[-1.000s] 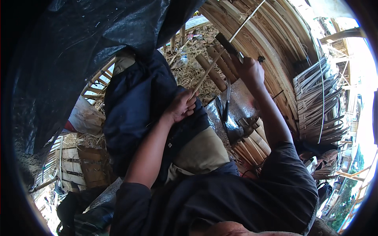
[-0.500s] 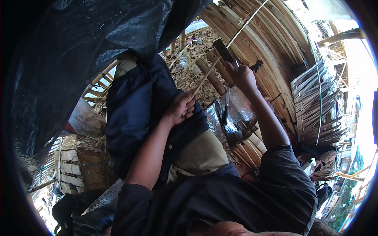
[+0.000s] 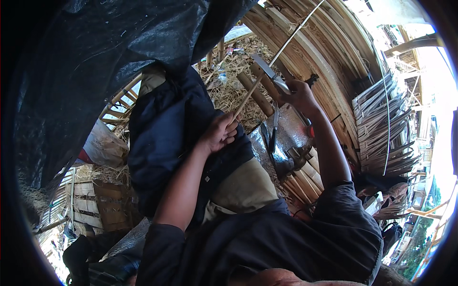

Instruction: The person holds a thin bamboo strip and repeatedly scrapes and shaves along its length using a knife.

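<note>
The left hand, fingers clenched around a slender pale strip's near end beside the dark-blue cloth, apparently steadies it, while the right hand, fingers grasping a broad-bladed knife, angles the blade across it.

Dark plastic sheet, pale sack, slatted wooden crate at left.
</note>
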